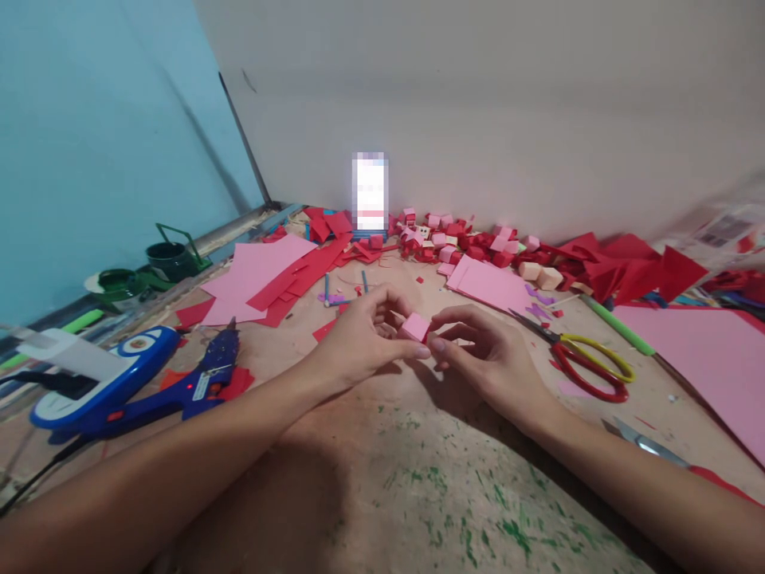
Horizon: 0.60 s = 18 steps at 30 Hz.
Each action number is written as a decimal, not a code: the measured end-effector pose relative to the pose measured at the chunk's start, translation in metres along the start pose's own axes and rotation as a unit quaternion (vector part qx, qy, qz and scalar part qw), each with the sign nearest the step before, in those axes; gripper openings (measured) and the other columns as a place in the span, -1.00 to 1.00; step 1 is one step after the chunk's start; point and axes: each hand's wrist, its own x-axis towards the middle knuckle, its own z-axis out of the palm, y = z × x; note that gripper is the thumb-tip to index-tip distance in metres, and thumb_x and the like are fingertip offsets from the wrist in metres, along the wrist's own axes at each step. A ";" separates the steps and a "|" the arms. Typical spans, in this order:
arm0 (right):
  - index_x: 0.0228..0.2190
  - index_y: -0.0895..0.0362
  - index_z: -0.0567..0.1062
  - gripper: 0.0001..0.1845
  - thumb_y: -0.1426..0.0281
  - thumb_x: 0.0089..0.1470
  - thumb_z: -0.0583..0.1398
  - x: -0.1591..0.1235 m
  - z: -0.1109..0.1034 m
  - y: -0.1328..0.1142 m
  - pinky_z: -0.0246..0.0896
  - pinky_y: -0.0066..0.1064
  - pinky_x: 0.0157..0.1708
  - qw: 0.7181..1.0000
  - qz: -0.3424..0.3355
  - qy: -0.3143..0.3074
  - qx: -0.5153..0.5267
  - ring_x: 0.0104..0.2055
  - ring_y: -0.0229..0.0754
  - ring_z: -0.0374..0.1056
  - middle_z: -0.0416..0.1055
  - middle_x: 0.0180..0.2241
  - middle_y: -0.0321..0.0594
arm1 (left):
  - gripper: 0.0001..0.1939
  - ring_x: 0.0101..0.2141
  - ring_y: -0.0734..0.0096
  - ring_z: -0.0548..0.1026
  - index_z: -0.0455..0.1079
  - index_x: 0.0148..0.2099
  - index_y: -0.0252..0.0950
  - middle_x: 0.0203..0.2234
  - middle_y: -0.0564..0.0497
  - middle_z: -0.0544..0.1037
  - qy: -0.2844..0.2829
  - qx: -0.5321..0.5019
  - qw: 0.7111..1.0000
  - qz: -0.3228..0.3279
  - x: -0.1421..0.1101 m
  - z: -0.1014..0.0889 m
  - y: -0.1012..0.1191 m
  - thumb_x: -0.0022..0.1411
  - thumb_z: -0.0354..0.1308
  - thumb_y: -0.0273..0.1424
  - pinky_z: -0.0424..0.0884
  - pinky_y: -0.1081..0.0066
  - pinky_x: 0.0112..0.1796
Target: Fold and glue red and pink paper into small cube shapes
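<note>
Between my fingers, a little above the table, is a small paper cube (414, 328) with a pink top and a red side. My left hand (382, 328) is closed on it, thumb along the near side and fingers curled behind. From the right, my right hand (478, 343) pinches at the cube's red side with index finger and thumb; the exact contact is partly hidden. Right of my right hand lie scissors (589, 363) with one red and one yellow handle loop. Beyond my hands is a stack of pink paper (493, 285).
A blue glue gun (203, 387) and a blue-and-white power strip (128, 375) with cords lie left. Pink and red sheets (256, 275) lie behind them. A lit phone (370, 191) stands at the back beside many small cubes (445, 239). Other scissors (651, 446) lie right.
</note>
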 end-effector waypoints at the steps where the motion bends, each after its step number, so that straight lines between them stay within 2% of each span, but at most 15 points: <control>1: -0.27 0.10 0.56 -0.83 0.30 0.10 0.33 0.000 0.000 0.000 0.48 -0.36 -0.39 1.000 0.002 -0.007 -0.001 -0.33 -0.18 0.53 0.59 -0.23 -0.16 | -0.53 -0.34 0.47 0.50 0.33 -0.18 -0.26 -0.30 0.13 0.49 0.004 0.000 1.000 0.001 0.000 0.000 0.000 -0.11 0.49 -0.49 0.44 0.41 -0.31; 4: -0.26 0.11 0.56 -0.82 0.29 0.09 0.32 0.001 0.000 0.000 0.48 -0.34 -0.37 1.000 0.011 -0.029 -0.002 -0.33 -0.17 0.53 0.60 -0.24 -0.15 | -0.51 -0.34 0.48 0.46 0.43 -0.12 -0.28 -0.29 0.11 0.51 0.009 0.030 0.999 -0.008 0.001 0.000 0.002 -0.13 0.50 -0.49 0.39 0.44 -0.33; 7: -0.25 0.10 0.57 -0.81 0.29 0.08 0.32 0.001 0.001 0.003 0.47 -0.33 -0.36 0.999 0.015 -0.029 -0.002 -0.32 -0.16 0.54 0.60 -0.28 -0.17 | -0.60 -0.35 0.46 0.45 0.52 -0.15 -0.30 -0.38 0.10 0.52 -0.009 0.061 0.998 -0.027 0.000 0.001 0.004 -0.09 0.48 -0.48 0.37 0.43 -0.33; 12: -0.24 0.10 0.58 -0.80 0.28 0.10 0.31 0.001 0.000 0.004 0.46 -0.34 -0.35 1.000 0.018 -0.021 -0.007 -0.35 -0.17 0.53 0.61 -0.31 -0.19 | -0.64 -0.26 0.34 0.55 0.56 -0.11 -0.31 -0.30 0.01 0.62 -0.019 0.033 0.997 -0.063 -0.003 0.002 0.009 -0.02 0.43 -0.44 0.42 0.38 -0.28; 18: -0.26 0.10 0.58 -0.81 0.28 0.09 0.30 0.001 -0.001 0.002 0.44 -0.35 -0.36 0.999 0.030 -0.016 -0.019 -0.34 -0.16 0.52 0.60 -0.28 -0.17 | -0.71 -0.30 0.34 0.55 0.56 -0.14 -0.33 -0.30 -0.02 0.61 -0.015 0.050 0.998 -0.041 -0.003 0.002 0.012 0.04 0.39 -0.40 0.39 0.41 -0.35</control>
